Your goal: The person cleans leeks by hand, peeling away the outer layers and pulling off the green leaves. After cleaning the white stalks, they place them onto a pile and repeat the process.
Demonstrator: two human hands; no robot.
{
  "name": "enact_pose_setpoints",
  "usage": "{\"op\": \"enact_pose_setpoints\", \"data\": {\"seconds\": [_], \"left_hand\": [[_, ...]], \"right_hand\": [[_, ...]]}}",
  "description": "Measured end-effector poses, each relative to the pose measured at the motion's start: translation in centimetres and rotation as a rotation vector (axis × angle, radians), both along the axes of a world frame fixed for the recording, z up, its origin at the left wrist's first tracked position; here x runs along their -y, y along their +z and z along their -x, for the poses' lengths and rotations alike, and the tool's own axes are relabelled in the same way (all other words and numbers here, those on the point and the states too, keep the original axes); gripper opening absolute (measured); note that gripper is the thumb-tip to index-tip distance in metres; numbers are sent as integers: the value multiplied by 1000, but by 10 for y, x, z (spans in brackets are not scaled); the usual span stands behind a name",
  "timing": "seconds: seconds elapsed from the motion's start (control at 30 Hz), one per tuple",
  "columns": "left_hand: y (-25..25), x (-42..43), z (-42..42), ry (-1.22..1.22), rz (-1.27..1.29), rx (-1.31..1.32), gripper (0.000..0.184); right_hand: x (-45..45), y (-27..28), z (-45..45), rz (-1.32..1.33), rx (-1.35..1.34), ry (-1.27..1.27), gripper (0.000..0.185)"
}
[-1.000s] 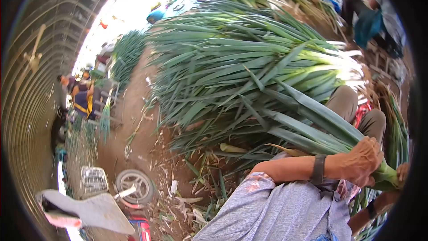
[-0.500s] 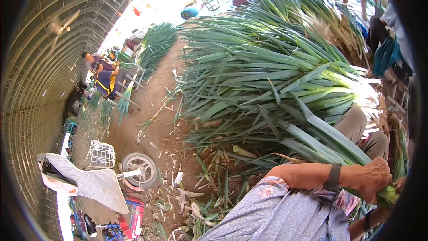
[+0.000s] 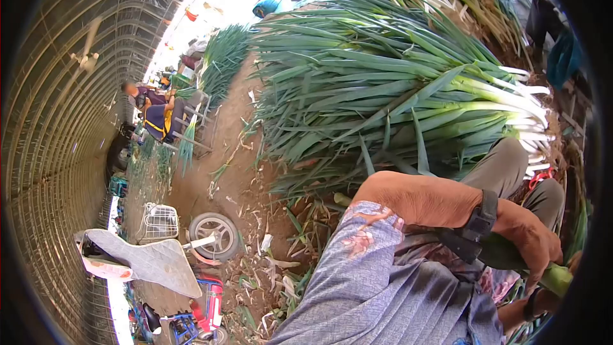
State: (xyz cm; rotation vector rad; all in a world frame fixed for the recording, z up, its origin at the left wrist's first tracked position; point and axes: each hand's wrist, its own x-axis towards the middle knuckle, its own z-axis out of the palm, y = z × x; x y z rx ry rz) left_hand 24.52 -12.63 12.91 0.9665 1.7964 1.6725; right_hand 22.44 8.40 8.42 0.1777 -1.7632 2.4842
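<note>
My right hand point(image 3: 533, 237), below a black wristband, is closed round the thick green stalks of some long green onions point(image 3: 557, 279) at the lower right. My left hand point(image 3: 575, 263) is at the dark right edge, its fingers seemingly curled on the same stalks; most of it is hidden. Its wrist wears a dark band. My knees point(image 3: 501, 166) are just beyond the hands. Beside them lies a big heap of green onions point(image 3: 383, 89), leaves to the left, white shanks and roots to the right. A red strip point(image 3: 540, 177) shows by the shanks.
The view is turned sideways. A scooter point(image 3: 147, 262) with a padded cover stands on the littered soil point(image 3: 242, 153), near a red and blue vehicle point(image 3: 204, 306). A seated person point(image 3: 156, 112) is near another onion pile point(image 3: 225, 64). A teal cloth point(image 3: 563, 57) hangs at right.
My view has shifted. My right forearm now covers more of the frame, and the held onions' long leaves, seen beyond the forearm before, are mostly out of sight. Both hands remain at the stalks.
</note>
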Motion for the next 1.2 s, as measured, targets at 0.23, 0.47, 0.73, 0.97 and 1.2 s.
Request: {"op": "enact_pose_setpoints", "data": {"seconds": [0.23, 0.47, 0.73, 0.97, 1.2], "left_hand": [[-9, 4, 0, -9, -60, 231, 47], [-12, 5, 1, 11, -94, 354, 55], [20, 20, 8, 126, -94, 148, 73], [30, -7, 32, 361, 319, 298, 63], [-8, -31, 50, 394, 723, -213, 53]], "right_hand": [[8, -6, 2, -96, 21, -36, 13], [15, -9, 3, -152, 28, -56, 14], [16, 12, -5, -433, -122, -387, 16], [30, 23, 29, 92, -7, -355, 19], [5, 14, 33, 480, 199, -187, 20]]}}
